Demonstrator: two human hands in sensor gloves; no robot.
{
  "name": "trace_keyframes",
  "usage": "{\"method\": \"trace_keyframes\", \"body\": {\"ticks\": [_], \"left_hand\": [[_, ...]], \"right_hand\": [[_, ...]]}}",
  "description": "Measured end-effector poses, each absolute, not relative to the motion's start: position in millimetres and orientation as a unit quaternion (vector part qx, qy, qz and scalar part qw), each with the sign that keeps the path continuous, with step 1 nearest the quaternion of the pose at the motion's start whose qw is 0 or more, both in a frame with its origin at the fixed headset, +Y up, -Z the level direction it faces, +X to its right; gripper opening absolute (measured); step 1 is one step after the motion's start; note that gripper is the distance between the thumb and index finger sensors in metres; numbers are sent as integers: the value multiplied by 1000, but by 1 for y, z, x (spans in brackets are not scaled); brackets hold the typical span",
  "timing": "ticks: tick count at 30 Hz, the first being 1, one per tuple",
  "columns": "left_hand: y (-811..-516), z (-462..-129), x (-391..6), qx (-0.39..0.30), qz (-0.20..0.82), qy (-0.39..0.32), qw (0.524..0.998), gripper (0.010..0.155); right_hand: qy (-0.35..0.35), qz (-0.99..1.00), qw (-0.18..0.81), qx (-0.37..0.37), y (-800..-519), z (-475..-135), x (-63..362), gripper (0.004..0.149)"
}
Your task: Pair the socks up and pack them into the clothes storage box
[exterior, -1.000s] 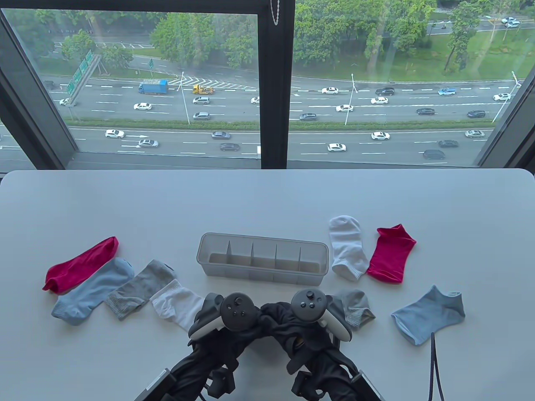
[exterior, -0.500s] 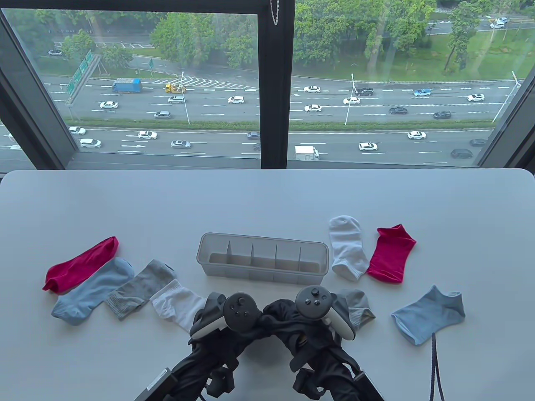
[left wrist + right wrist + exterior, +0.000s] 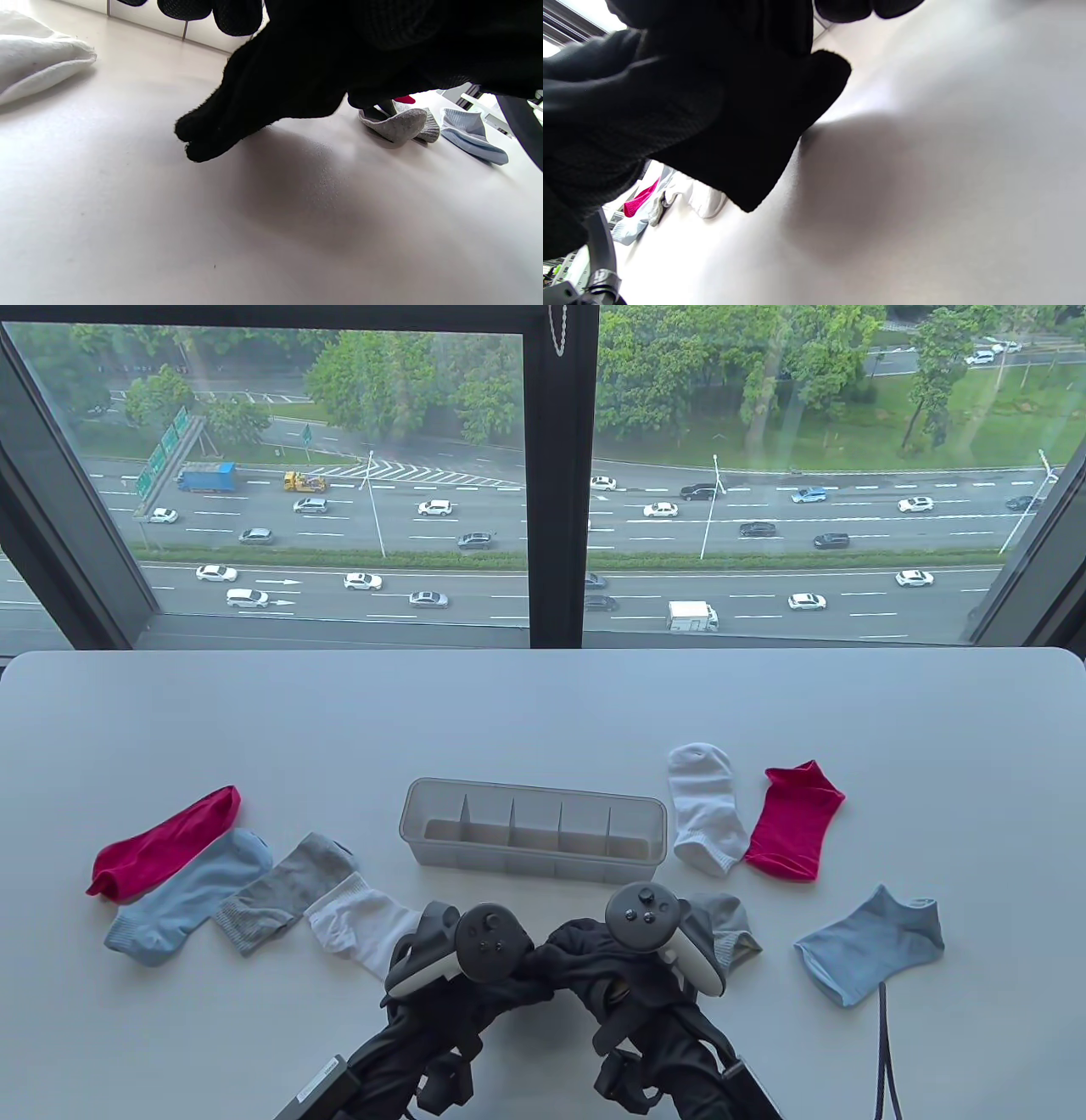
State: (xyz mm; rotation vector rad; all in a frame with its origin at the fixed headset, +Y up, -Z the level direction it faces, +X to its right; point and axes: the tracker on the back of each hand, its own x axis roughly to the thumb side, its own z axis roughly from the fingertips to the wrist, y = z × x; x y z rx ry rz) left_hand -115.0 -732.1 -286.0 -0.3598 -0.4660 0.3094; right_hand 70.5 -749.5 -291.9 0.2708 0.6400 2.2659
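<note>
White tabletop (image 3: 543, 704) filled the lower half of the frame beneath a window. At bottom centre the left hand (image 3: 462, 963) and right hand (image 3: 632, 954) met over dark black sock fabric (image 3: 560, 954), apparently gripping it together to fold a pair; the fingers' exact curl could not be told. Beyond them sat the translucent divided plastic storage box (image 3: 533, 831), compartments unfilled, within easy reach. Loose socks lay fanned on both sides: a white sock (image 3: 356, 925) at left, a pale blue sock (image 3: 870, 946) at right, likely awaiting matching.
</note>
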Motion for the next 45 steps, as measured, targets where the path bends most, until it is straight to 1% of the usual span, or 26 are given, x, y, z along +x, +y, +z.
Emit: {"method": "trace_keyframes", "body": {"ticks": [3,6,8,10,13,15,16,17,18,20,21,23,24,26,27,29,31,32,34,35,36,38,39,40,41,45], "left_hand": [[-728,-284,-113,-161,160,-245,942,55],[-730,-287,-116,-181,163,-241,939,54],[-732,-287,-117,-205,166,-242,934,55],[-732,-285,-114,-196,150,-237,940,59],[-732,-285,-112,-216,132,-234,939,64],[-730,-285,-114,-200,132,-232,943,59],[-729,-285,-115,-194,134,-230,944,53],[-726,-286,-116,-184,135,-220,948,47],[-726,-286,-117,-191,132,-220,947,46],[-726,-287,-120,-182,145,-211,949,46],[-726,-287,-121,-177,147,-209,950,51],[-726,-287,-121,-167,144,-203,954,66],[-725,-287,-121,-161,150,-212,952,66],[-724,-286,-119,-155,152,-224,950,58],[-724,-286,-119,-148,152,-222,952,54],[-723,-287,-120,-163,153,-223,949,52],[-723,-287,-123,-178,164,-225,944,52],[-724,-287,-123,-188,161,-224,943,53],[-724,-285,-121,-163,149,-218,951,58],[-722,-285,-120,-154,144,-215,954,64],[-720,-284,-120,-148,149,-220,953,64],[-718,-283,-118,-135,156,-234,950,57],[-717,-283,-118,-130,153,-234,951,55],[-718,-284,-118,-139,150,-236,950,54],[-718,-284,-119,-150,151,-238,948,54],[-722,-283,-117,-167,143,-238,946,56]], "right_hand": [[276,850,438,97,-754,-292,72,52],[285,851,424,124,-754,-291,69,61],[269,868,401,118,-752,-293,69,54],[272,866,404,109,-753,-293,68,52],[308,822,466,112,-757,-292,66,51],[324,801,491,111,-759,-291,66,52],[328,802,485,121,-760,-292,66,52],[327,808,473,130,-758,-292,66,57],[319,814,466,134,-757,-292,65,67],[304,828,448,142,-752,-292,65,58],[292,839,439,132,-750,-292,66,53],[277,858,414,128,-749,-293,68,50],[280,854,420,125,-751,-293,69,50],[297,831,456,117,-753,-292,69,51],[300,827,461,117,-753,-292,68,52],[289,841,438,135,-751,-290,66,68],[275,857,410,149,-747,-289,65,61],[263,863,409,135,-745,-290,65,58],[256,869,403,131,-745,-290,66,53],[256,868,407,126,-746,-290,67,52],[259,864,416,120,-747,-290,69,52],[277,839,452,117,-749,-291,70,53],[279,837,455,116,-749,-290,68,55],[276,842,447,124,-748,-289,67,64],[273,849,433,131,-747,-289,66,67],[244,873,405,119,-743,-291,67,54]]}}
